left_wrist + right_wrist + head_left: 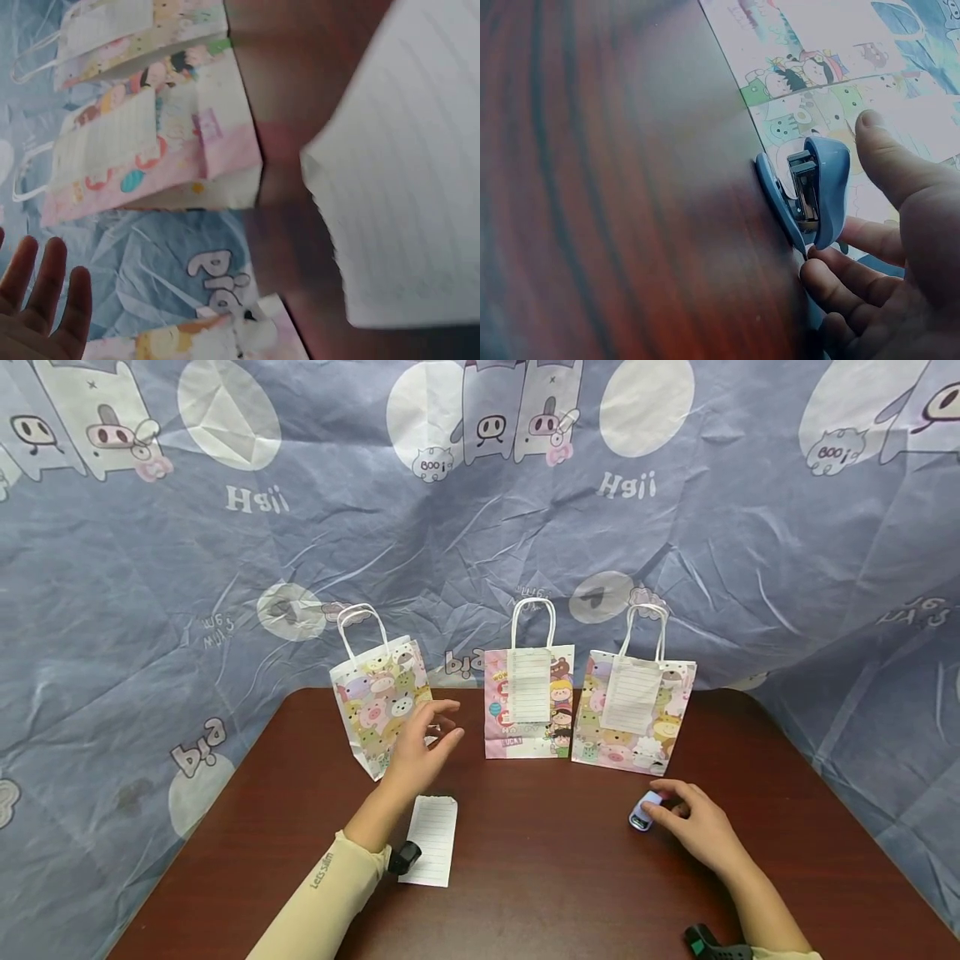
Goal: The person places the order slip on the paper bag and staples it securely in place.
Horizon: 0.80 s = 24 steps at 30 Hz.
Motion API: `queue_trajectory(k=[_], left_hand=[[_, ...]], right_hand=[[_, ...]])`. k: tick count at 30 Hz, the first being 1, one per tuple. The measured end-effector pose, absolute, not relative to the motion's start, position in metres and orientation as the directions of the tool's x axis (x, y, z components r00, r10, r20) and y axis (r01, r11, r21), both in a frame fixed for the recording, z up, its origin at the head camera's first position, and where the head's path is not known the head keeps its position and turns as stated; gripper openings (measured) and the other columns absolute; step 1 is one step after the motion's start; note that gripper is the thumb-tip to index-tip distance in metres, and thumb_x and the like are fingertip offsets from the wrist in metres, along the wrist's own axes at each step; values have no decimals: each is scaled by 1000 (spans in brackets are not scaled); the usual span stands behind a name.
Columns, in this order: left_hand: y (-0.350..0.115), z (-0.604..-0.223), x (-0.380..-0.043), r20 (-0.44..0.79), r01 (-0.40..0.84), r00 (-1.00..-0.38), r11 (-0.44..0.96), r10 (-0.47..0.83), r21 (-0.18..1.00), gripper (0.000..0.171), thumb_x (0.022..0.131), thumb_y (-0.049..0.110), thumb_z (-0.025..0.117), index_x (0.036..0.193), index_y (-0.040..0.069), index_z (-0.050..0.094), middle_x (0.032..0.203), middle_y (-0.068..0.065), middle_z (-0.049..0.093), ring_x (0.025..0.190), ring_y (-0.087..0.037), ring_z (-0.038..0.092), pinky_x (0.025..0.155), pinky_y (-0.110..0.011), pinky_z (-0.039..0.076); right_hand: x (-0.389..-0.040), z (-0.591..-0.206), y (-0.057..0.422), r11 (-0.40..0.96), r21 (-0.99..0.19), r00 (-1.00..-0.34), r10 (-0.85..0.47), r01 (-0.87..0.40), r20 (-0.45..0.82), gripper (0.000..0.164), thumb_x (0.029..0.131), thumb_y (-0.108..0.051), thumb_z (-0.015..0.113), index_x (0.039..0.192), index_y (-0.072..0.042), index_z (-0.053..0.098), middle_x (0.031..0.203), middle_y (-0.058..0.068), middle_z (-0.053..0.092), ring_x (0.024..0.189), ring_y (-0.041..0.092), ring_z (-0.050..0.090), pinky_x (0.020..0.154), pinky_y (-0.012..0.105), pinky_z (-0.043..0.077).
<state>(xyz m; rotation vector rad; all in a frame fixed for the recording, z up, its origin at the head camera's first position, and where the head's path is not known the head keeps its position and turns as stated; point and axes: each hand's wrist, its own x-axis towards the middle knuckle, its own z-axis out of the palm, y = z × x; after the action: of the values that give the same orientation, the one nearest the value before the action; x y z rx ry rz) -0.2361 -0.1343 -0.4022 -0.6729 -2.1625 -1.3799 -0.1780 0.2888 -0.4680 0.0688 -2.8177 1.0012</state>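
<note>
My left hand hovers in front of the left gift bag, fingers loosely bent with nothing between them. In the left wrist view, three fingers show at the lower left. Below that hand lies a lined paper slip with a ragged top edge, partly overlapped by the wrist camera. My right hand is around a small light-blue stapler on the table. In the right wrist view the thumb stands off the stapler, while fingertips are right at its rear end.
The middle gift bag and right gift bag stand upright at the back, each with a lined slip on its front. Behind the dark wooden table hangs a creased blue printed cloth.
</note>
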Motion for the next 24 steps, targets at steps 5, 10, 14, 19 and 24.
queue_trajectory(k=[5, 10, 14, 19, 24], left_hand=[[-158, -418, -226, 566, 581, -805, 423, 178, 695, 33, 89, 7, 74, 120, 10, 66, 121, -10, 62, 98, -31, 69, 81, -48, 57], [-174, -431, -220, 507, 542, -837, 429, 204, 723, 28, 92, 10, 72, 119, 14, 66, 123, -8, 60, 103, -34, 67, 85, -48, 56], [-185, -440, -215, 448, 503, -863, 454, 232, 735, 26, 91, 10, 72, 117, 14, 67, 123, -9, 62, 103, -34, 67, 84, -50, 55], [-197, -447, -211, 350, 425, -905, 489, 241, 762, 29, 92, 13, 71, 121, 15, 66, 127, -10, 64, 103, -33, 64, 87, -54, 52], [-205, -451, -210, 283, 380, -923, 512, 260, 771, 30, 94, 18, 70, 123, 14, 65, 126, -9, 66, 105, -30, 63, 92, -54, 51]], right_hand=[[-177, -469, 287, 775, -624, -982, 18, -105, 187, 48, 92, -45, 70, 127, -13, 65, 112, 9, 61, 80, 4, 50, 64, 23, 41], [-177, -465, 287, 783, -608, -952, 70, -133, 298, 41, 93, -42, 70, 123, -14, 68, 110, 6, 63, 82, -3, 48, 65, 22, 40], [-179, -459, 285, 741, -641, -927, 68, -201, 369, 34, 94, -32, 70, 121, -11, 69, 102, 2, 62, 82, -5, 46, 65, 18, 40], [-181, -444, 280, 691, -663, -902, 35, -289, 429, 28, 96, -24, 68, 120, -9, 68, 93, -12, 60, 78, -1, 49, 63, 18, 40], [-185, -425, 272, 677, -663, -899, 3, -321, 438, 26, 98, -23, 65, 121, -12, 68, 91, -13, 61, 75, 6, 51, 60, 21, 42]])
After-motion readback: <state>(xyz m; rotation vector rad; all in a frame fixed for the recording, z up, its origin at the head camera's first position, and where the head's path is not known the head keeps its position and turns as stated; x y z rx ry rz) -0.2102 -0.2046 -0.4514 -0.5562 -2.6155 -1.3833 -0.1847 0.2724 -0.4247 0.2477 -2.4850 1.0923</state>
